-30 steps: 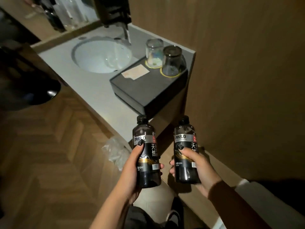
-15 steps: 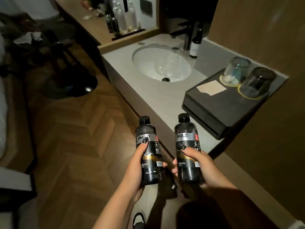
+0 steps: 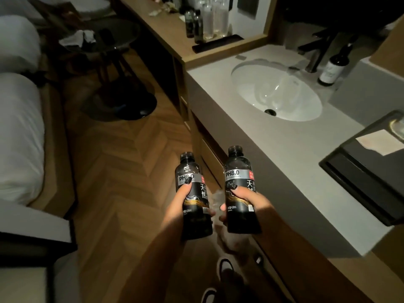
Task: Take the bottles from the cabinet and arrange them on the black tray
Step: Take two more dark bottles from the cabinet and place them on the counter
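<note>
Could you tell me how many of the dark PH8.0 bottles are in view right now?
2. One PH8.0 bottle is gripped upright in the left hand above the floor; the other PH8.0 bottle is in the right hand, beside the counter. The bottles on the far tray are too blurred to identify.

Sink [image 3: 277,92] in counter [image 3: 273,162]; tray [image 3: 358,171] right of sink; bed [image 3: 19,136] left.
</note>
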